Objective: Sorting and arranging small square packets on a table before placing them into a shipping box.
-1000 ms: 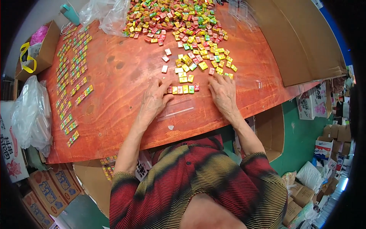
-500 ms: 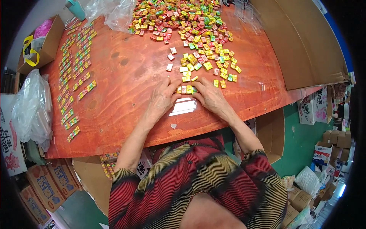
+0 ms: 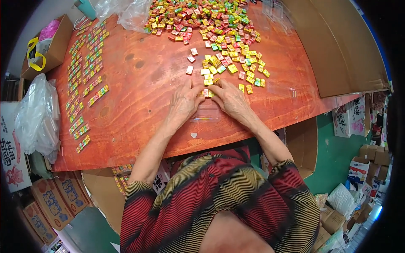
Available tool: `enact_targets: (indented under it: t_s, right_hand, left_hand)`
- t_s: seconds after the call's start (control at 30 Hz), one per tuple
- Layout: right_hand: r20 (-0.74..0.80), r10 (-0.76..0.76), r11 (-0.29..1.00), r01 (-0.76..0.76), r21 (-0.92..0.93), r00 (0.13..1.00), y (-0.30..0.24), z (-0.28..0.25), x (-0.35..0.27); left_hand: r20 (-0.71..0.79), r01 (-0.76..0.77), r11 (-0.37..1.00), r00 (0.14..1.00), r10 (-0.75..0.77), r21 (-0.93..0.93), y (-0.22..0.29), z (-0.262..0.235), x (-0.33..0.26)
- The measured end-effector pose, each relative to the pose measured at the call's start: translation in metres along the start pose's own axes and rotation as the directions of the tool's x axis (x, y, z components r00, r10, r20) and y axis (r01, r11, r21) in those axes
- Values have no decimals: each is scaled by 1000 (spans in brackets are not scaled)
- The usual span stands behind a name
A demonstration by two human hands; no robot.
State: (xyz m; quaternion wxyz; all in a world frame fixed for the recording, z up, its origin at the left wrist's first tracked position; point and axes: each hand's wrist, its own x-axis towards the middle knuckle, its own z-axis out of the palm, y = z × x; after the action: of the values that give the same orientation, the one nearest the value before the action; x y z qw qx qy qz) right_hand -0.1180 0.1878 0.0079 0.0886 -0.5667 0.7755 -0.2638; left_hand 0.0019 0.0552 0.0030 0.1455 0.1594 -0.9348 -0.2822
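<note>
My left hand (image 3: 184, 100) and my right hand (image 3: 232, 100) meet at the middle of the wooden table. Between their closed fingertips they grip a short row of small coloured boxes (image 3: 206, 93) from both ends; most of the row is hidden by the fingers. Just nearer to me lies a clear plastic sleeve or tray (image 3: 205, 113), flat on the table. Directly beyond the fingers, several loose yellow boxes (image 3: 208, 76) lead toward the big pile. A yellow box (image 3: 216, 80) touches or nearly touches my right fingers.
A large pile of small boxes (image 3: 198, 19) covers the far side. Rows of grouped boxes (image 3: 93, 63) line the left of the table (image 3: 139, 109). Plastic bags (image 3: 36, 118) hang at the left edge. A tall cardboard panel (image 3: 337, 46) stands at right. A white scrap (image 3: 194, 135) lies near me.
My hands have drawn closer together around the row, so fewer boxes show between them. The bright glare on the clear plastic piece has gone. The whole view has shifted slightly.
</note>
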Motion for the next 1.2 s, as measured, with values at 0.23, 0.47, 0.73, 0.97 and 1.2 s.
enact_targets:
  t_s: [0.23,0.47,0.73,0.97,1.2]
  right_hand:
    - [69,27,997,-32,75,997,-34,0,-28]
    - [32,70,978,-75,197,997,-41,0,-40]
    - [-171,-24,997,36,65,985,-31,27,-54]
    - [-141,-105,985,83,-154,984,-47,24,-67]
    - [-78,-137,990,139,24,988,-40,38,-47]
  left_hand:
    - [42,22,999,999,-24,41,19,-24,-43]
    - [40,59,990,997,-65,126,11,-28,-66]
    - [204,-43,947,979,-24,318,-4,-10,-85]
    - [147,-22,945,989,-27,325,5,-4,-96]
    - [136,5,950,989,-50,314,0,4,-91]
